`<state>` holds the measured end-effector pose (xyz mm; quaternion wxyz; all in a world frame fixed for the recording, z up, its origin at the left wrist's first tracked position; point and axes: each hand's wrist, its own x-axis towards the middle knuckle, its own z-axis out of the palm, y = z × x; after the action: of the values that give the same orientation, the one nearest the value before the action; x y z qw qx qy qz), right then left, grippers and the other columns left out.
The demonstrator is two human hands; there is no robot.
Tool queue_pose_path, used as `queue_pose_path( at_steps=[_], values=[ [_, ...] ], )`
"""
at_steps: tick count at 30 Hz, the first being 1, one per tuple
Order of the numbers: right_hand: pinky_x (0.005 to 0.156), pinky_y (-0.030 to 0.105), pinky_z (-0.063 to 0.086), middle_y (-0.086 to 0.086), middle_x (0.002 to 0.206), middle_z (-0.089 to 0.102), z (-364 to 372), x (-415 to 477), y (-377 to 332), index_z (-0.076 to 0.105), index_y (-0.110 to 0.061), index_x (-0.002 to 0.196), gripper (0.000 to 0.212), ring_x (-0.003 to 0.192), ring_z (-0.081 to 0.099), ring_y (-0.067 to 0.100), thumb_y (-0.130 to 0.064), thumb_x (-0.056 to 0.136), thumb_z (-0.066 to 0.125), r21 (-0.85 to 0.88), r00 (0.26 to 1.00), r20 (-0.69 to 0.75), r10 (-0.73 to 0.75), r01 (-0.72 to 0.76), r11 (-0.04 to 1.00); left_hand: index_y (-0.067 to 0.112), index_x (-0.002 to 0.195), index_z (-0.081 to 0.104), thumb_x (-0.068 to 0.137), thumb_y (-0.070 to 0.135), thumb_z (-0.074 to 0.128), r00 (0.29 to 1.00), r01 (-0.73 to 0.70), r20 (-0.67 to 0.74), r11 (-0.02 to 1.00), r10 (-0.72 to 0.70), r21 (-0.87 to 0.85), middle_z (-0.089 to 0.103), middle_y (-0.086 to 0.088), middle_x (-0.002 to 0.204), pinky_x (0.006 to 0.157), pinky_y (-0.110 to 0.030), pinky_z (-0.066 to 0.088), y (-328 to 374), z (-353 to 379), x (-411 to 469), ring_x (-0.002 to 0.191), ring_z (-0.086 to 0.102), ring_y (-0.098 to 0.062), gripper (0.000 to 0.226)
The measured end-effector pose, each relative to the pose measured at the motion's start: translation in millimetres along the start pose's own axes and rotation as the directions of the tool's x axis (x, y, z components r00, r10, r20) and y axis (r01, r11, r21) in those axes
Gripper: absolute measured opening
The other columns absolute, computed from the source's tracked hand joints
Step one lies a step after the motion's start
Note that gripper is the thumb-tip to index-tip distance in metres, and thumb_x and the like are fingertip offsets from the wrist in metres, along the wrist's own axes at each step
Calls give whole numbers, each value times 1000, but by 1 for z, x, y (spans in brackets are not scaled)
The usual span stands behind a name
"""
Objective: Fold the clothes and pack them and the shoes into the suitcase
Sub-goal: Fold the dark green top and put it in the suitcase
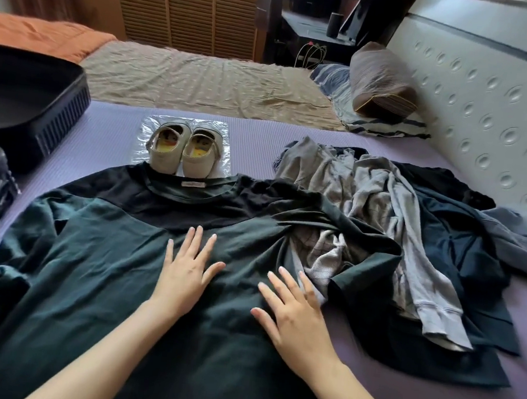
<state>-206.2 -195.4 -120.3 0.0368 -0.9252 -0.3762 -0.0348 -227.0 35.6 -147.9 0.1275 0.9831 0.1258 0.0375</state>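
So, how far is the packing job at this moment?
Early. Done: the green shirt lies spread on the mat. In hand: the left hand and right hand press flat on it, fingers straight. Left: folding it, folding the crumpled heap of clothes on the right, and putting everything, also the shoes standing on the plastic sheet, into the open suitcase at the left. No folded piece is visible.

The dark green shirt [102,263] is matt, soft cloth, creased on its right side. Beyond its collar, pale cloth shoes [182,158] stand on a glossy, crinkled clear plastic sheet [222,159]. Under the shirt lies a finely ribbed, matt purple mat [109,137]. Left of the shirt, the black suitcase [66,113] has a ribbed shell.
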Motion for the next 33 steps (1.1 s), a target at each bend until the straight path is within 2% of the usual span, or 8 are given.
queue_pose_path(
  at_steps=[3, 8, 13, 16, 19, 24, 30, 33],
  values=[
    [107, 39, 24, 2, 140, 51, -5, 18, -15, 57, -20, 131, 59, 132, 45, 18, -53, 98, 22, 22, 1000, 26, -9, 8, 1000, 17, 145, 34, 88, 63, 14, 988, 62, -140, 998, -58, 25, 24, -14, 153, 113, -54, 8, -13, -7, -5, 144, 14, -26, 75],
    [103, 36, 24, -3, 134, 57, 15, 27, -37, 60, -25, 128, 70, 124, 54, 16, -58, 98, 5, 3, 949, 309, 61, -65, 998, 28, 150, -2, 97, 53, 25, 980, 159, 103, 983, -168, 89, -12, -2, 158, 114, -46, -6, -48, -16, -31, 145, -13, -18, 65],
    [110, 34, 11, -2, 138, 53, 12, 27, -44, 55, -23, 133, 68, 128, 49, 15, -59, 98, 9, 31, 961, 267, 70, -81, 996, 22, 145, 33, 96, 48, 31, 988, 154, -11, 987, -155, -39, 25, -6, 154, 116, -43, 13, -68, -38, -64, 145, 14, -21, 55],
    [114, 31, -1, -1, 159, 8, 6, 26, -64, 21, -28, 150, 71, 145, 7, 9, -66, 93, 6, 125, 984, 176, -38, 16, 992, 12, 128, 58, 92, 54, 22, 984, 159, -81, 987, -156, 30, 56, -16, 131, 93, -55, 42, -88, -42, -92, 124, 51, -33, 65],
    [110, 24, -23, -14, 147, -33, 13, 20, -87, -15, -36, 144, 85, 139, -29, 7, -79, 70, -14, 215, 969, 215, -119, 72, 974, 13, 120, 64, 97, 55, 4, 985, 174, -26, 979, -172, 102, 63, -11, 123, 87, -49, 49, -105, -37, -120, 113, 60, -31, 77],
    [111, 23, -22, -17, 151, -26, 26, 15, -93, -18, -41, 142, 92, 137, -31, 1, -85, 61, -25, 182, 967, 243, -80, 36, 983, 18, 135, 41, 99, 51, 7, 986, 167, 0, 986, -167, -24, 51, -10, 138, 110, -33, 10, -107, -33, -160, 131, 34, -21, 59],
    [110, 20, -23, -16, 153, -23, 24, 14, -98, -17, -42, 143, 96, 138, -29, 2, -85, 58, -27, 156, 962, 266, -53, 11, 988, 19, 129, 56, 99, 51, 6, 983, 182, -13, 980, -183, -81, 53, -7, 136, 110, -33, 13, -108, -33, -166, 130, 38, -20, 67],
    [112, 22, -19, -14, 154, -20, 19, 14, -103, -3, -35, 149, 109, 142, -22, 4, -87, 56, -26, 193, 970, 239, -34, -13, 981, 18, 112, 69, 99, 51, 12, 972, 132, -179, 983, -154, -130, 65, -3, 121, 105, -30, 23, -113, -39, -180, 120, 55, -21, 66]
  ],
)
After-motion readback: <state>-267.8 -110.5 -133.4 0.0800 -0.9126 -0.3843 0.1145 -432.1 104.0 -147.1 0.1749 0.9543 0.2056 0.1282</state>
